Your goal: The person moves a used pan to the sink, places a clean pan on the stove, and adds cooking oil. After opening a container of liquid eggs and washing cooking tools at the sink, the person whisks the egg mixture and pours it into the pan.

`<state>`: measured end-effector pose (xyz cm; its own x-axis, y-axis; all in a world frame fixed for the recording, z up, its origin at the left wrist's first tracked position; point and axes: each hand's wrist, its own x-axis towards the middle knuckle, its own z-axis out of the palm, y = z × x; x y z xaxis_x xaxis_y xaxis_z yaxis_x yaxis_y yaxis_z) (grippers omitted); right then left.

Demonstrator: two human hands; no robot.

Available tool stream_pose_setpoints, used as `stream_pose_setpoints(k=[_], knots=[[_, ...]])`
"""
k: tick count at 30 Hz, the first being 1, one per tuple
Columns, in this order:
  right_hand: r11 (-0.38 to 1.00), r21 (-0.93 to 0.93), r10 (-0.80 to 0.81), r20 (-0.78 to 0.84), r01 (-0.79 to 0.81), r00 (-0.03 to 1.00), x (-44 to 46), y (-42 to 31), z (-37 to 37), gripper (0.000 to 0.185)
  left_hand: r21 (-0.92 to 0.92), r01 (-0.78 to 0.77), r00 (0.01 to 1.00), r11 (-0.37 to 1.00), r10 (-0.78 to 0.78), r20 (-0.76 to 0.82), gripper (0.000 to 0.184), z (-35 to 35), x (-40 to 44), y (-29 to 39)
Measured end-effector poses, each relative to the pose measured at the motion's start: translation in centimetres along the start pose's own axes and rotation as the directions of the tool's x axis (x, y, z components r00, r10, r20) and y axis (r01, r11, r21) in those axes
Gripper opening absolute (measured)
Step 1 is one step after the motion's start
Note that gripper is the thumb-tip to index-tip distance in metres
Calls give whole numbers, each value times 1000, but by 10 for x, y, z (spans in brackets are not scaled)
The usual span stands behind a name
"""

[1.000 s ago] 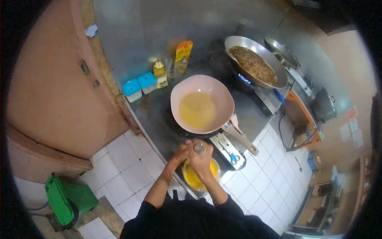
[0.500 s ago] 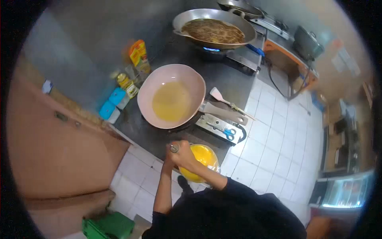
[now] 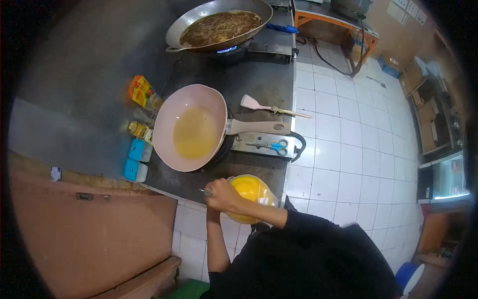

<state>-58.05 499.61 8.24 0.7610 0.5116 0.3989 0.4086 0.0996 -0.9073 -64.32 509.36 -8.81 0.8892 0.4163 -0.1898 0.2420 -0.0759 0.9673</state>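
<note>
My right hand (image 3: 222, 195) is closed around the metal handle (image 3: 205, 192) of a utensil whose working end I cannot see. The fist is at the left side of a bowl (image 3: 272, 200) of bright yellow liquid (image 3: 247, 188), which looks like beaten egg. My left hand (image 3: 213, 215) is mostly hidden beneath the right one, so its fingers do not show. Beyond the bowl stands a pink frying pan (image 3: 164, 124) with a pool of oil (image 3: 195, 134) in it, its handle pointing right.
A large wok (image 3: 175, 34) of dark bubbling liquid sits over a blue flame. Scissors (image 3: 280, 147) lie on the stove's front panel, and a pink spatula (image 3: 254, 103) near the counter edge. Bottles, a yellow pouch (image 3: 142, 91) and blue-lidded boxes (image 3: 135, 170) line the left wall.
The view has turned and shifted, so the wok and pan appear further left. My right hand is still closed on the metal handle beside the bowl, and the handle's end now points left.
</note>
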Motion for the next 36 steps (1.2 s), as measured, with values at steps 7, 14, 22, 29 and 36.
stream_pose_setpoints(k=[7, 14, 22, 29, 36], knots=[[979, -46, 192, -96, -197, 977, -22, 39, 9, 23, 10, -21, 999, 1000, 21, 26, 44, 1, 3, 3], [974, -55, 224, 148, -219, 963, 16, -82, -47, 22, -29, -30, 991, 999, 34, 128, 48, -6, -8, 9], [974, 187, 141, -66, -127, 988, 13, -176, -104, 19, -69, 224, 928, 972, -191, 319, 50, -24, -31, 27], [910, 400, -13, -230, 106, 973, 6, -184, -126, 16, -334, 413, 866, 848, -252, 432, 69, -25, -54, 8], [837, 544, 123, -87, -57, 989, 0, -125, -116, 20, -389, 174, 966, 905, -81, 245, 54, -19, -66, -2]])
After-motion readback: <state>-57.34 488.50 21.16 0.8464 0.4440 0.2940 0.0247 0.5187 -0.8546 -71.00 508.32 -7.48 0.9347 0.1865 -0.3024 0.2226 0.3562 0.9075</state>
